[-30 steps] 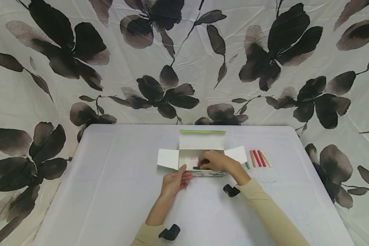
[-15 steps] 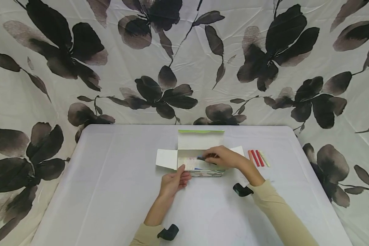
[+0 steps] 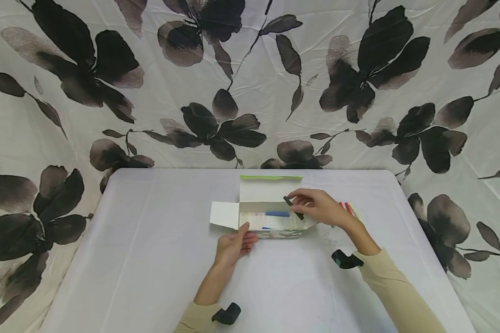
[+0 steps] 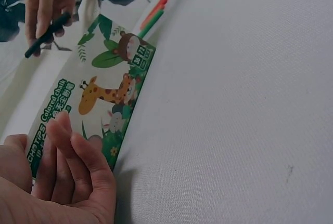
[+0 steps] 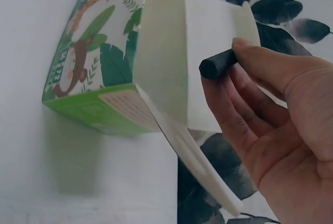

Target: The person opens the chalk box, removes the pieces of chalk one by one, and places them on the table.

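Observation:
An open cardboard chalk box (image 3: 275, 235), printed with animals and the words "Colored chalk", stands on the table with its flaps spread. My left hand (image 3: 233, 247) holds its front left corner, thumb over the rim and fingers along the front face. Above the box's right side, my right hand (image 3: 318, 208) pinches a black chalk stick (image 3: 294, 208) between thumb and fingers. The stick's round end faces the camera in the right wrist view. Inside the box lie a blue chalk (image 3: 277, 213) and some pale sticks.
Red chalk sticks (image 3: 348, 207) lie on the table right of the box, partly hidden by my right hand. A green chalk (image 4: 151, 24) lies with them in the left wrist view. A floral cloth (image 3: 216, 69) hangs behind the white table (image 3: 158, 208).
My right hand has come up out of the box and moved right, carrying the black chalk. The blue chalk inside now shows. My left hand has stayed at the corner.

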A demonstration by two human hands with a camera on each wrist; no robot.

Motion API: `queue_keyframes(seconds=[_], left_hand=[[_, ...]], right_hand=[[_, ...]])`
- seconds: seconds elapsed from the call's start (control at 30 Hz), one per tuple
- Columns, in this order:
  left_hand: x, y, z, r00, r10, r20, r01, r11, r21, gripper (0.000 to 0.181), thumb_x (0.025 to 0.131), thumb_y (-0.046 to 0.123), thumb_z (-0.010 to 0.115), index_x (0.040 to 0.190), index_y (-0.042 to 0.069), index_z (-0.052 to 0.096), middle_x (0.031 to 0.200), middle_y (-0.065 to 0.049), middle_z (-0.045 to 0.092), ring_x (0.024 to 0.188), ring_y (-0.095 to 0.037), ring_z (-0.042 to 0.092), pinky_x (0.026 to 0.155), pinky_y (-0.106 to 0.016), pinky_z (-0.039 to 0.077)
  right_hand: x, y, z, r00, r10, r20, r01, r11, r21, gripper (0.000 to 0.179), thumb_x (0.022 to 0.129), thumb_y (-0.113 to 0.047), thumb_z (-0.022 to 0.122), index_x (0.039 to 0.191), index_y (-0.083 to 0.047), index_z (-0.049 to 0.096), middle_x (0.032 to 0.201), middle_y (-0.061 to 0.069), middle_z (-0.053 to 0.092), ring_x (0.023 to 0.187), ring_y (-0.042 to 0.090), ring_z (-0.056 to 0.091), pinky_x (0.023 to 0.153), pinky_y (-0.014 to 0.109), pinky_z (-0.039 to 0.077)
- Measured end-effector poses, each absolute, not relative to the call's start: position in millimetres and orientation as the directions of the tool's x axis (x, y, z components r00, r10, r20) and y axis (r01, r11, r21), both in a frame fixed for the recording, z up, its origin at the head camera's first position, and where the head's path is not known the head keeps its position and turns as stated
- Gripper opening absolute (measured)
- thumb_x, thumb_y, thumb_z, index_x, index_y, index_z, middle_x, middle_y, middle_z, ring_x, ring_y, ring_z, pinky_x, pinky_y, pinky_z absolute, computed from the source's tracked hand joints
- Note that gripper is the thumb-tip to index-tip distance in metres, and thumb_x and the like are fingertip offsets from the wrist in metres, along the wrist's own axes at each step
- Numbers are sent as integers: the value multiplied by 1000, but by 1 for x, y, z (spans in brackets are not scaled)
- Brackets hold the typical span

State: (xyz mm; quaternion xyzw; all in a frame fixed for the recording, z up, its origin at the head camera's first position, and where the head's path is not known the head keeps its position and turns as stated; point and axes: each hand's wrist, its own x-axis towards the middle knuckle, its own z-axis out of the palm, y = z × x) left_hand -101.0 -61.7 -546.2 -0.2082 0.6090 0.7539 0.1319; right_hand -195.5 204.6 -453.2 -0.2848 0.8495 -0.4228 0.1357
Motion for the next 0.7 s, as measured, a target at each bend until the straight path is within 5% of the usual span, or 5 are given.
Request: queue_keyframes(seconds=[0.3,0.6,0.7], left_hand=[[-101,-62,-545,-884,-50,-465,-443,-229,867,53,99,44,68,103,-9,73,88,-9,77,72,-10,65,66,-21,55],[-101,-62,-545,-880,-50,-473,-450,-232,862,53,99,44,68,103,-8,74,90,-9,77,74,-11,66,68,-21,55],[-101,-63,-546,-880,-49,-472,-450,-230,863,53,99,45,68,104,-8,74,90,-9,77,74,-10,66,68,-21,55]], right_hand=[[-187,233,-444,-858,-513,-3,-289,488,-824,34,97,-13,73,128,0,66,112,11,70,101,21,67,86,27,57],[-173,265,-438,-904,-424,-62,-188,522,-832,38,99,-18,72,130,1,63,109,15,69,85,20,67,55,29,52],[-168,276,-439,-915,-396,-75,-163,534,-830,39,98,-18,73,130,1,63,107,15,69,80,19,66,56,30,52]])
